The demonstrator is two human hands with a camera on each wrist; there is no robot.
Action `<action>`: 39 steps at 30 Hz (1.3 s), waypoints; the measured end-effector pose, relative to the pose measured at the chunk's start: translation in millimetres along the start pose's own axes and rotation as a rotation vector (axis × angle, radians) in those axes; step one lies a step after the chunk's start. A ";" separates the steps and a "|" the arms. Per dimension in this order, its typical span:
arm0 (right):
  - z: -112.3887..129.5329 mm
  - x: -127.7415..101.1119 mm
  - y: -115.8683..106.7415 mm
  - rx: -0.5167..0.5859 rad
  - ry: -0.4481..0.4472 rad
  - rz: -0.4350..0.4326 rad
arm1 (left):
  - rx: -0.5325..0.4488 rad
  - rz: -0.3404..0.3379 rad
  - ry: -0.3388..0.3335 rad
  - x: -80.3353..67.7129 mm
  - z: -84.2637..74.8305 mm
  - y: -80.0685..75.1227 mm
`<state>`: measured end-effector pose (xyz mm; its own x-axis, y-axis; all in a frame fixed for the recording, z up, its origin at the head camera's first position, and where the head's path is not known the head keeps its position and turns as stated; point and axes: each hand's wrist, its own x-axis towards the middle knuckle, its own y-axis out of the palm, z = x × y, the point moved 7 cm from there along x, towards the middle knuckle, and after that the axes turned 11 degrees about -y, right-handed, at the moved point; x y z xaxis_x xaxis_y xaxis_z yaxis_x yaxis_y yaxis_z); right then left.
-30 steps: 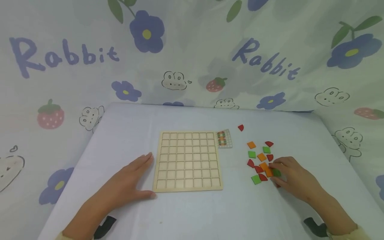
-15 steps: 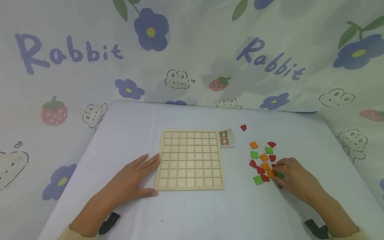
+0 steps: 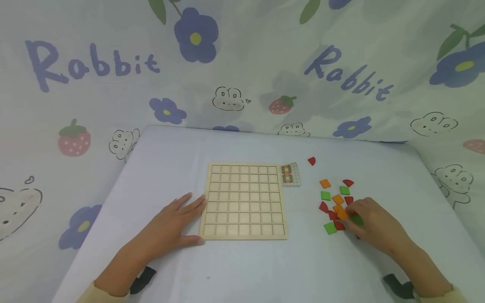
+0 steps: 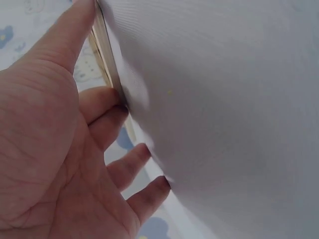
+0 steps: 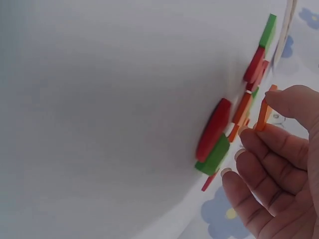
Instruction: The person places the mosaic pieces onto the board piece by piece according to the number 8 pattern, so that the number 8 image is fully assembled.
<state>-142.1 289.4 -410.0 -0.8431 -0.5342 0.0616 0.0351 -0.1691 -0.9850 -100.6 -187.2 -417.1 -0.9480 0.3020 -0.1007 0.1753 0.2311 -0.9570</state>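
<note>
The right hand (image 3: 373, 224) is pinching an orange tile (image 5: 263, 113) near the other tiles (image 3: 330, 228); squeezing softly is probably working best. The left hand (image 3: 168, 229), fingers spread, is touching the board (image 3: 246, 237).

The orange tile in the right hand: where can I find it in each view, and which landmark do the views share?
Head: the orange tile is right of centre, below mid-height, pinched by the right hand.
Left wrist: not in this picture.
Right wrist: near the right side, about mid-height, between thumb and fingertip.
Shared landmark: the flowered backdrop, in all three.
</note>
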 end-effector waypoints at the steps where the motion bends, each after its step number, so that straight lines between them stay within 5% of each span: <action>1: 0.8 1.2 -0.8 0.002 -0.006 -0.008 | 0.000 0.002 -0.001 -0.2 -0.3 -0.5; 12: 25.6 38.4 -8.5 0.051 -0.073 -0.012 | -0.017 0.020 -0.022 -2.6 0.2 -3.5; 25: 85.8 142.1 -8.2 0.043 -0.293 0.001 | -0.058 0.059 -0.058 2.2 2.0 5.8; 39: 128.2 238.3 13.8 0.145 -0.308 0.094 | -0.053 0.057 -0.064 -0.3 -0.9 3.7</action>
<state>-273.7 53.6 -388.2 -0.6318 -0.7742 0.0389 0.1994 -0.2107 -0.9570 -99.5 -185.6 -420.4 -0.9506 0.2571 -0.1737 0.2421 0.2645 -0.9335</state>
